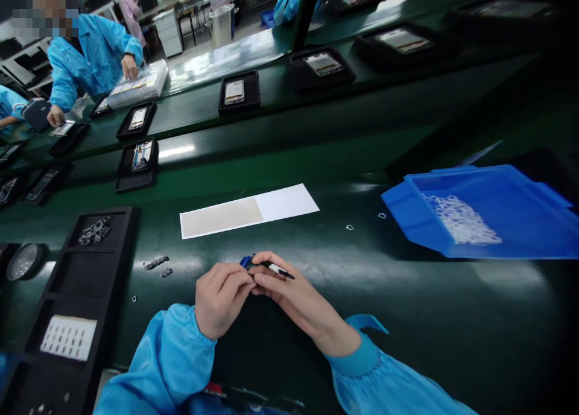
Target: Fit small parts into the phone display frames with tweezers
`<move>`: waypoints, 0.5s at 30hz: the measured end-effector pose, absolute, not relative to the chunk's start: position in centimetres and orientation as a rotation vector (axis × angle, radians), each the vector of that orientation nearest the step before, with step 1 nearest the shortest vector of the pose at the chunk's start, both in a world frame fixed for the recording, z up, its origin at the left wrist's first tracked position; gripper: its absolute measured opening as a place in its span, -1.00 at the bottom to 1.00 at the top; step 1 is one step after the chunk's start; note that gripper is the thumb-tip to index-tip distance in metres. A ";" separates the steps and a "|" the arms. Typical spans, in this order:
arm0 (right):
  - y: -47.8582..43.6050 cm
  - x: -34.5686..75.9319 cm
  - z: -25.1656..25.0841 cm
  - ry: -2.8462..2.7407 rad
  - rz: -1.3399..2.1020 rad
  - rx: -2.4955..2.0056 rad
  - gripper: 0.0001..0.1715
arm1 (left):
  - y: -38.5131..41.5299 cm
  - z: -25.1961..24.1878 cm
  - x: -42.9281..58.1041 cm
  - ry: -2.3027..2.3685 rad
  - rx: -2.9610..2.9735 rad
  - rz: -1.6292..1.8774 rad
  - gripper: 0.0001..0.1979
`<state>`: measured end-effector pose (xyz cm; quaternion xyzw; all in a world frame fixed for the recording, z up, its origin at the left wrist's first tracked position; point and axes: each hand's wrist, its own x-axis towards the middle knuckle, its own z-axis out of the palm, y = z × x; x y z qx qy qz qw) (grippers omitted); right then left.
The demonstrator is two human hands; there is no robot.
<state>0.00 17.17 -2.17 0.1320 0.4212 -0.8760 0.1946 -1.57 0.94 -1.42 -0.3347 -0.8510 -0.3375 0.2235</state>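
Note:
My left hand [221,295] and my right hand [294,297] meet close together above the green work surface, fingertips touching or nearly so. A slim black-and-white tool [278,270], pen-like, lies between the fingers of my right hand. At the fingertips shows a small blue piece [245,261]; whether it belongs to the tool I cannot tell. My left hand is closed in a pinch, and what is in it is hidden. Just beyond the hands lies a white strip with a beige part [221,218]. To the left are small dark parts [156,263] in little heaps.
At right stands a blue bin [534,222] with many small white frames [465,220]; two loose ones lie beside it. A black compartment tray [124,246] is at left, near a round dish [25,262]. Black trays with devices [136,161] line the far side, where co-workers sit.

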 end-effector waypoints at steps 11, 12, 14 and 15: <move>17.3 -0.4 -2.6 1.095 -2.514 0.430 -0.52 | 0.7 -1.5 -1.5 -2.343 -0.881 -1.133 -0.95; 17.3 -0.4 -2.7 1.079 -2.516 0.430 -0.53 | 0.7 -1.4 -1.5 -2.325 -0.893 -1.106 -0.96; 17.1 -0.2 -2.8 1.063 -2.514 0.420 -0.55 | 0.9 -1.3 -1.5 -2.307 -0.893 -1.040 -0.91; 17.0 -0.2 -2.9 1.060 -2.514 0.413 -0.56 | 1.0 -1.3 -1.5 -2.304 -0.884 -1.009 -0.91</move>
